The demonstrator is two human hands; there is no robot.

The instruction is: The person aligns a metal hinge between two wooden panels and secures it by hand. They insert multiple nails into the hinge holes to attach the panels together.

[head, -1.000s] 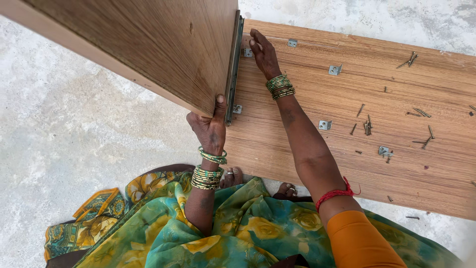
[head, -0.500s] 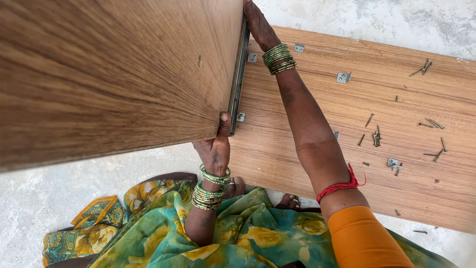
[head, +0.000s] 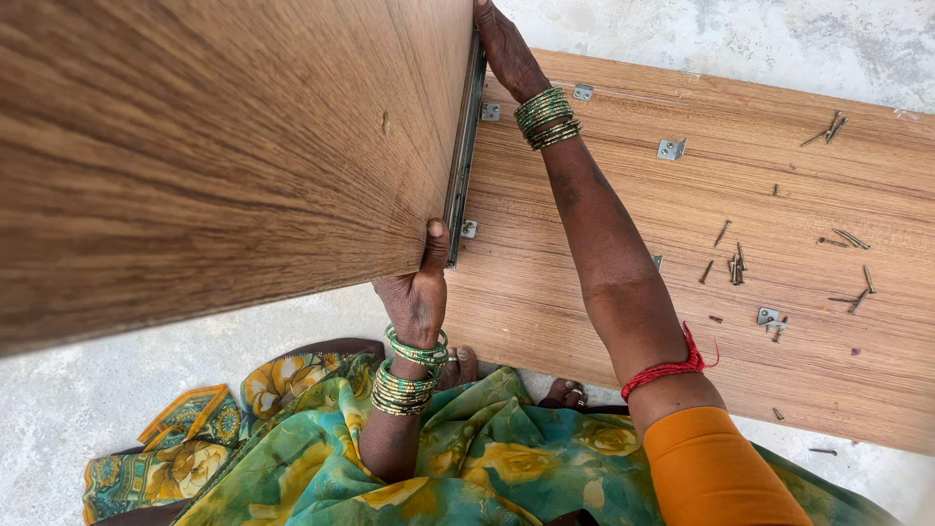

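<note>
**Two hands steadying an upright wooden panel**

The upright panel (head: 224,146) stands on edge and fills the upper left of the view, its wood-grain face tilted toward the camera. A dark metal rail (head: 465,146) runs along its right edge. The panel's lower edge meets a flat board (head: 604,282) lying on the pale concrete floor (head: 88,390).

Left hand (head: 417,292): closed around the near lower corner of the upright panel, thumb laid up the edge beside the rail, fingers hidden behind the wood. Green and gold bangles (head: 407,375) sit on the wrist.

Right hand (head: 506,49): reaches along the far end of the panel's right edge and rests against it near the top of the view. The fingertips are cut off by the frame, so how far it is closed cannot be told. A red thread (head: 672,365) is tied around the upper arm.

On the flat board:
- Small metal brackets (head: 670,148) lie near the panel's foot and farther right.
- Loose screws (head: 735,265) are scattered over the right half, well apart from both hands.

Bare toes (head: 565,392) show at the board's near edge, above a green and yellow patterned cloth (head: 506,468).
</note>
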